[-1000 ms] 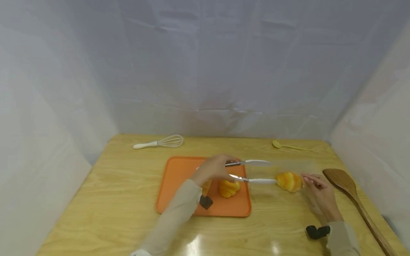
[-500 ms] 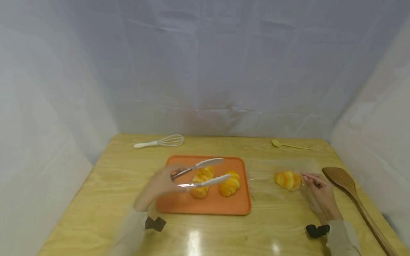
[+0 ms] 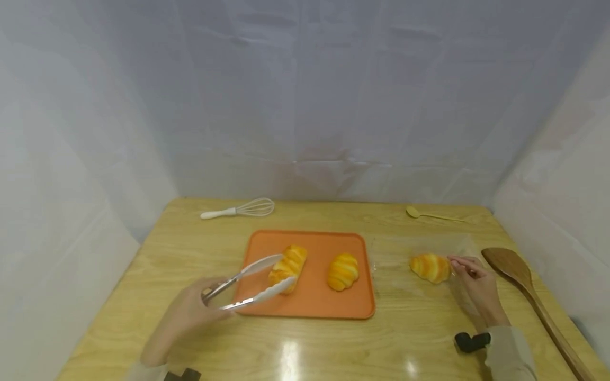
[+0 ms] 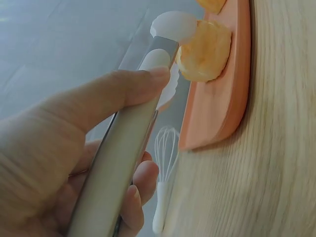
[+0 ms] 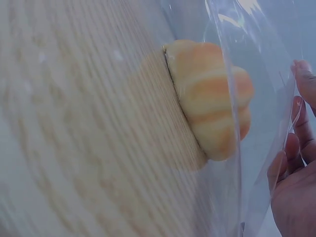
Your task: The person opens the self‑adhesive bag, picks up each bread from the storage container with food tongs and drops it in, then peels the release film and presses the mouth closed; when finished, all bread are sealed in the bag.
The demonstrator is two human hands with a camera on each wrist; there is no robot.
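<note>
My left hand (image 3: 190, 309) holds metal tongs (image 3: 240, 304) with white scalloped tips. The tong arms stand apart, their tips at either side of an oblong bread roll (image 3: 289, 263) on the orange tray (image 3: 316, 304); contact cannot be told. In the left wrist view, thumb and fingers wrap the tongs' handles (image 4: 116, 163). A ridged, croissant-like roll (image 3: 343, 271) lies on the tray's right half. Right of the tray, a clear plastic bag (image 3: 393, 246) lies with another such roll (image 3: 430, 268) seen through its film. My right hand (image 3: 476, 286) pinches the bag's edge between thumb and fingers.
A white-handled whisk (image 3: 238, 209) lies at the back left of the wooden table (image 3: 190, 254). A small yellow spoon (image 3: 431, 215) is at the back right. Along the right edge stretches a long wooden spatula (image 3: 529, 291). White sheeting surrounds the table.
My left hand has drawn the spread tongs leftward, from beside the bagged roll back over the tray to the oblong roll. The right hand stays at the bag's edge.
</note>
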